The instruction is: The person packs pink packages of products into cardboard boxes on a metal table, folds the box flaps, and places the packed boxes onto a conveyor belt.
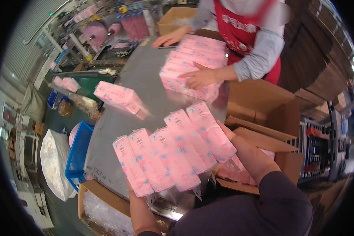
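Several pink, blue-flowered soft packs that look like tissue packs (163,157) are squeezed side by side in a row between my hands, raised over the near end of the metal table (106,151). My left hand (133,193) presses the row's left end from below; its fingers are mostly hidden behind the packs. At the right end, my right hand (226,133) grips the outermost pack, fingers partly out of sight. The packs sit unevenly, with the right ones farther forward. A single pink pack (120,96) lies apart on the table, beyond the row.
Across the table a co-worker in a red apron (240,31) rests a hand on a block of pink packs (192,63). Open cardboard boxes (263,102) stand at the right, one holding pink packs. A blue crate (78,153), white sack (55,165) and box of clear plastic (106,212) lie left.
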### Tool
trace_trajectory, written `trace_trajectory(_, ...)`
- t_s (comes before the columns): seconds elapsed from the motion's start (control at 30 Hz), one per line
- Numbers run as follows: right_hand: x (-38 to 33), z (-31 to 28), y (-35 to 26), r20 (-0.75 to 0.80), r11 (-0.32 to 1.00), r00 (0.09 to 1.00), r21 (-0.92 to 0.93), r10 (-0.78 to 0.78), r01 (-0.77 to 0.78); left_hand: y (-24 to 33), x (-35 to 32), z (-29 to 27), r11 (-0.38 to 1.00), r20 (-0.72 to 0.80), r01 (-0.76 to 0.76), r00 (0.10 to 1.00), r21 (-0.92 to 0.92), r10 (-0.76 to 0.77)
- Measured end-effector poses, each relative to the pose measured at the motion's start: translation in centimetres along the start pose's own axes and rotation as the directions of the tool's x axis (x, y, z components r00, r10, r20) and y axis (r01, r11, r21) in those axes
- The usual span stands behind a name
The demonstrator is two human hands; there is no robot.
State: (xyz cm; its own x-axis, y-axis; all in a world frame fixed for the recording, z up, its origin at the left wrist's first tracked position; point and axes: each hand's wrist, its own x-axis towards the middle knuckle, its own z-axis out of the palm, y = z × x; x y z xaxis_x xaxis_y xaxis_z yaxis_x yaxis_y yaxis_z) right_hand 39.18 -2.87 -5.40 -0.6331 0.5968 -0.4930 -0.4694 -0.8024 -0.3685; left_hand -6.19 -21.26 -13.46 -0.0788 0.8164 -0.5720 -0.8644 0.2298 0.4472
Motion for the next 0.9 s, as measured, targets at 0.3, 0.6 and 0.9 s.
trace_trajectory(0.3,-17.8,2.6,-6.0,-0.155,0.921,0.912,0.027,-0.379,0.388,-1.5,-4.7,15.0,0.883,0.313,-0.044,0.942,0.467,-0.118)
trace_trajectory(0.6,-47.7,2.2,-5.6,-0.449,0.948,0.840,-0.055,-0.304,0.314,-20.6,-1.0,30.1,0.290,0.170,0.195,0.473,0.937,-0.865)
trace_trajectory(0.9,-38.5,-28.6,3.7,-0.639,0.214,0.517,-0.723,-0.570,-0.657,-29.8,2.7,31.0,-0.291,-0.122,-0.181,0.617,0.939,-0.778)
